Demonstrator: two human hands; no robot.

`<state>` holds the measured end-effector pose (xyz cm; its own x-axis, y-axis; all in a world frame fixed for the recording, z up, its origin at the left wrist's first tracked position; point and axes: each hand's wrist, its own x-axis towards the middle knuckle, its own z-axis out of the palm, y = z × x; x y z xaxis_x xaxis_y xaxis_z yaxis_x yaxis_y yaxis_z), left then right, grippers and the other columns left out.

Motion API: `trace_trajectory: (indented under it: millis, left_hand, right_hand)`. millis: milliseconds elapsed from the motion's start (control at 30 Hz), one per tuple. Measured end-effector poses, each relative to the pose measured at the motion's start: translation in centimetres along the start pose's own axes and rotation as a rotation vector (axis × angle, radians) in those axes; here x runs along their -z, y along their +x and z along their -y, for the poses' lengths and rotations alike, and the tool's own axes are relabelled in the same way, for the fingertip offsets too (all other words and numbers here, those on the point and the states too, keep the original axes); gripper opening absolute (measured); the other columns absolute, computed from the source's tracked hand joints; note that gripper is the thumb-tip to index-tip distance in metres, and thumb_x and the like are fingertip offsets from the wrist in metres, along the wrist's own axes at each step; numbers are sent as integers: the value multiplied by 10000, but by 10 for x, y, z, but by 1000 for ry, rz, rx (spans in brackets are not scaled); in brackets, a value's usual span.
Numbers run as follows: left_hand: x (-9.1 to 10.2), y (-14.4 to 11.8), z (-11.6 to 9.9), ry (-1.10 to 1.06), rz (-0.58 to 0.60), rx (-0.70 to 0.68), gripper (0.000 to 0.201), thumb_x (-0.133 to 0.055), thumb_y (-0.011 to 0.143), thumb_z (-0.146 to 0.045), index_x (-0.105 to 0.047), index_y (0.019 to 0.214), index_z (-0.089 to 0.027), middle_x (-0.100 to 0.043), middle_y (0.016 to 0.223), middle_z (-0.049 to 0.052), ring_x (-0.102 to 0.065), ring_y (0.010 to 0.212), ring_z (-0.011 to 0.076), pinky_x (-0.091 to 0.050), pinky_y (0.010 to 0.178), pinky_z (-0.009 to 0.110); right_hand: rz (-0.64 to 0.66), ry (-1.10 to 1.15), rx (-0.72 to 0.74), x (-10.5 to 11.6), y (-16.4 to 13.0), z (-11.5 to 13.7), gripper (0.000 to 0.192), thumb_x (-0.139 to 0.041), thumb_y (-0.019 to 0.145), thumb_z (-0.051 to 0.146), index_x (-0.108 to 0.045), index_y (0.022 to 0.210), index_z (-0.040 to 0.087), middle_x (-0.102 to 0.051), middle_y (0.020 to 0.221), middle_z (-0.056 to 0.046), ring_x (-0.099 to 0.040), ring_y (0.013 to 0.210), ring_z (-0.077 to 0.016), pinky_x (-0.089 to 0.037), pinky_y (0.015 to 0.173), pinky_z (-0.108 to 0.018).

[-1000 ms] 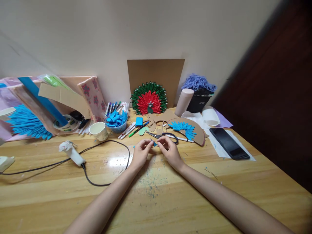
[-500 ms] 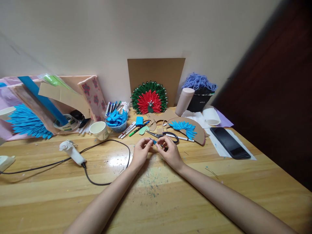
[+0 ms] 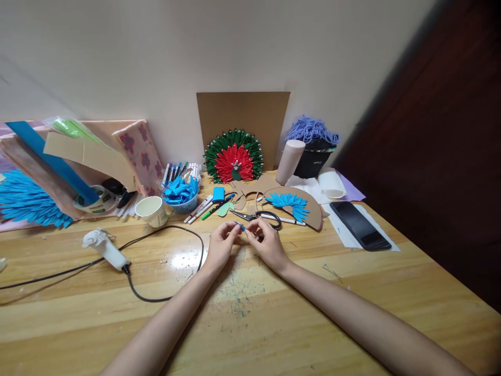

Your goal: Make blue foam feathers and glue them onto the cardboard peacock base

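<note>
Between my two hands is a small blue ribbon piece (image 3: pixel 242 227), mostly covered by the fingers. The thumb and fingers of my left hand (image 3: pixel 222 241) pinch its left end. My right hand (image 3: pixel 266 243) pinches the other end, its fingers curled. Just beyond them lie black-handled scissors (image 3: pixel 268 218) with the blades pointing left. A brown cardboard fan shape (image 3: pixel 312 213) with blue petals (image 3: pixel 289 202) along its inner curve rests behind my right hand. A bowl of blue pieces (image 3: pixel 180 194) stands beyond my left hand.
A white glue gun (image 3: pixel 105 249) with a black cord lies left, near a paper cup (image 3: pixel 151 211). Several markers (image 3: pixel 199 208) lie behind the hands. A red and green peacock piece (image 3: pixel 235 156) leans on cardboard at the back. Right are a phone (image 3: pixel 360 225) and a pale cylinder (image 3: pixel 290 162).
The view has shifted slightly, so the items on the table appear further left. Both hands keep their pinch on the blue piece, with only small finger movement.
</note>
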<state>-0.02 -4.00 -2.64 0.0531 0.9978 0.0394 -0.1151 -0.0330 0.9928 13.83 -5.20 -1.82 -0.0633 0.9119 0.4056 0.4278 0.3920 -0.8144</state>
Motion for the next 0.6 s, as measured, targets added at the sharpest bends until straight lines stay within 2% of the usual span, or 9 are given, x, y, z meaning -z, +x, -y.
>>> trace_trajectory:
  millis: [333, 600]
  left_hand:
    - [-1, -1, -2, -23, -6, 32, 255, -656, 682, -370, -594, 790, -148, -606, 744, 8, -569, 673, 118, -480, 644, 241]
    - [-3, -3, -8, 18, -23, 4, 225, -677, 668, -316, -574, 762, -140, -596, 723, 3, -568, 656, 110, -471, 617, 222]
  right_hand:
    - [4, -13, 7, -1, 0, -2, 68, -485, 829, 243, -530, 798, 201, -555, 781, -29, -501, 687, -152, -404, 572, -262]
    - [-10, -89, 75, 0, -1, 0, 73, -494, 828, 227, -536, 771, 206, -557, 751, -32, -504, 721, -170, -403, 615, -286]
